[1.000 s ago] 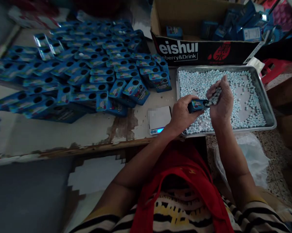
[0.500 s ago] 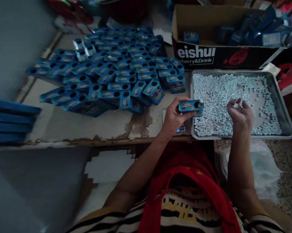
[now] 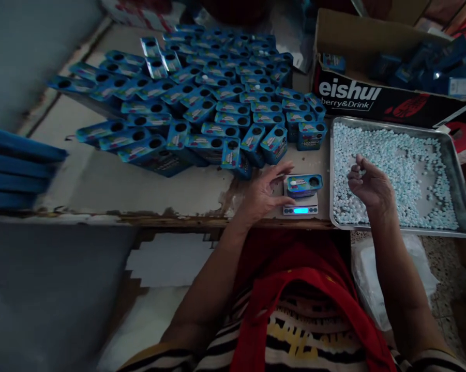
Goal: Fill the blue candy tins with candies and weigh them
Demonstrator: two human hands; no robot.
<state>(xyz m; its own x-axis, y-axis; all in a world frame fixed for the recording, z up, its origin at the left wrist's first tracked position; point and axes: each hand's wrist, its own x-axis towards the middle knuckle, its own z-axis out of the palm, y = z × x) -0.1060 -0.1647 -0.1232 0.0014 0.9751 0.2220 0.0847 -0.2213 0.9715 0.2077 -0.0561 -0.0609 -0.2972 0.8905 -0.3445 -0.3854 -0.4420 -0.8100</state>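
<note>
A small blue candy box (image 3: 304,185) with a dark round hole in its top rests on the digital scale (image 3: 287,205), whose display glows blue. A white candy lies on the box's top. Around the box's left side is my left hand (image 3: 258,194), fingers and thumb spread apart, not gripping it. My right hand (image 3: 372,188) hovers over the metal tray (image 3: 465,219) of pale blue and white candies (image 3: 391,139). Its fingers are curled in, with a few candies seeming to show between them.
Many blue boxes with holes on top (image 3: 225,93) stand packed on the worn table (image 3: 186,194). Behind the tray is a black-printed carton (image 3: 349,95) holding more blue boxes. Blue flat pieces (image 3: 19,170) are stacked at the left edge.
The blue box has gone from my left hand down onto the scale, and that hand has opened. My right hand has turned and curled its fingers over the tray. The view has shifted.
</note>
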